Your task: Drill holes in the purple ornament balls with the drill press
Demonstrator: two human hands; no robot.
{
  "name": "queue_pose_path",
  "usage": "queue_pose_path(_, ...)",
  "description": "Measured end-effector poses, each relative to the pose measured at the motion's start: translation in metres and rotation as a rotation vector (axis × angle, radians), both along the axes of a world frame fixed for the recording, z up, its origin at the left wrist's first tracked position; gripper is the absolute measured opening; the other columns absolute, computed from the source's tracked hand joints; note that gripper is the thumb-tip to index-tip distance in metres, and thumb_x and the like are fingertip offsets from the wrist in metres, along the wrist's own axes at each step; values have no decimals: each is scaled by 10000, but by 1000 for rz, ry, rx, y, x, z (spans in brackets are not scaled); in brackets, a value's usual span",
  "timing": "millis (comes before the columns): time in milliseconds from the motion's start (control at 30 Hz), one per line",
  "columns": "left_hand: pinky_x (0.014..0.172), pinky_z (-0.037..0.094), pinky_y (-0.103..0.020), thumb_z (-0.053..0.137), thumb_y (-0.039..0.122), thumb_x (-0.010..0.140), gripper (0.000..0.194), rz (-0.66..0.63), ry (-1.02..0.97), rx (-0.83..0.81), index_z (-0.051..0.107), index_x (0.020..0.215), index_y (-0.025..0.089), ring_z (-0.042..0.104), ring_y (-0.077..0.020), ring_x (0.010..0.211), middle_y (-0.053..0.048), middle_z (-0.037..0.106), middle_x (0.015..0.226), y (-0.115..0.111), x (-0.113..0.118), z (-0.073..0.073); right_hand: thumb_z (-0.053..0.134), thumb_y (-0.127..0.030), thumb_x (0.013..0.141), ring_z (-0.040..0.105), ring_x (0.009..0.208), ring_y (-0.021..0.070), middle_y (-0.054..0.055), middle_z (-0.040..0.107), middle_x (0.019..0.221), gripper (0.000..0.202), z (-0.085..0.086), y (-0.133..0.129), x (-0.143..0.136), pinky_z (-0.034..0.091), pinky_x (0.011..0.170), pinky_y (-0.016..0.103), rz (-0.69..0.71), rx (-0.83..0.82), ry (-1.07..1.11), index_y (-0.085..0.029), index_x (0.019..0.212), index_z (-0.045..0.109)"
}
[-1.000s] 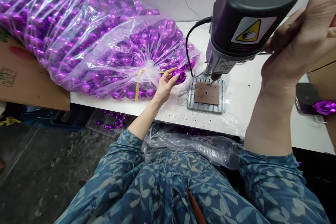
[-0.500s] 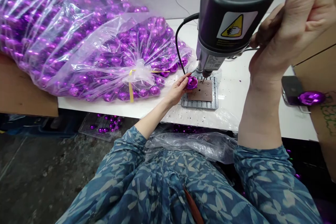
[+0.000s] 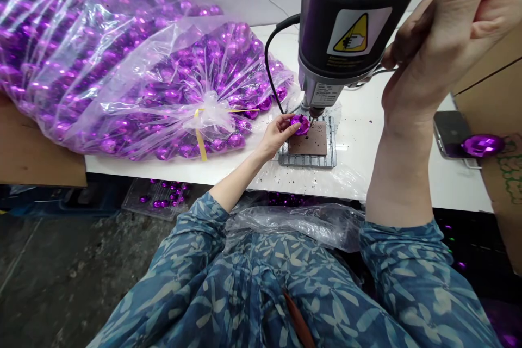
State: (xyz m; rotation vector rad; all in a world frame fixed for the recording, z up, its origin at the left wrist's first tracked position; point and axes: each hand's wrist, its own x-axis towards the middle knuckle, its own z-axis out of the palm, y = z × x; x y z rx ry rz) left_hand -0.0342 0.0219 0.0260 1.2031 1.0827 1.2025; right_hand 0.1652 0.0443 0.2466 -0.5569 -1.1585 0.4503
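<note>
A shiny purple faceted ball is pinched between the thumb and fingers of my left hand. It sits just left of the thin drill bit, above a brown board with a dark hole in it. Overhead stands the bench drill press, its black housing bearing a yellow warning label. My right hand is raised, fingers curled closed, at the right side of the machine. Whatever it grips is hidden behind the fingers.
A large clear bag of purple balls, tied with yellow ribbon, fills the left of the white table. At right lie a dark phone-like device and another purple ball near cardboard. Dark shavings surround the drill's grey base.
The ball has turned in my left hand and lies closer to the drill bit, with my thumb further forward. My right hand stays closed beside the machine. The view has shifted slightly.
</note>
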Motion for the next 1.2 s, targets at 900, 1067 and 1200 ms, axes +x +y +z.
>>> queue_pose_path(900, 1244, 584, -603, 1045, 436, 873, 678, -30, 472, 301, 764, 1457, 238, 668, -396, 1432, -146, 759, 1374, -3, 19, -23, 625, -929, 674, 394, 423, 50, -76, 187, 507, 821, 3, 9, 4, 250, 436, 277, -36, -6, -94, -250, 715, 166)
queue_pose_path(1067, 1278, 599, -612, 958, 448, 972, 620, -132, 319, 289, 685, 1492, 248, 718, -349, 1416, -140, 731, 1465, -2, 22, -33, 631, -864, 752, 411, 441, 3, -79, 260, 525, 778, 5, 4, 6, 241, 442, 207, 14, 4, -155, -223, 708, 191)
queue_pose_path(1200, 1299, 604, -600, 958, 420, 975, 608, -128, 287, 300, 674, 1487, 256, 738, -332, 1410, -125, 751, 1463, -2, 23, -35, 705, -844, 718, 403, 435, 19, -87, 213, 531, 764, 3, 5, 8, 228, 414, 220, 38, -5, -92, -229, 707, 253)
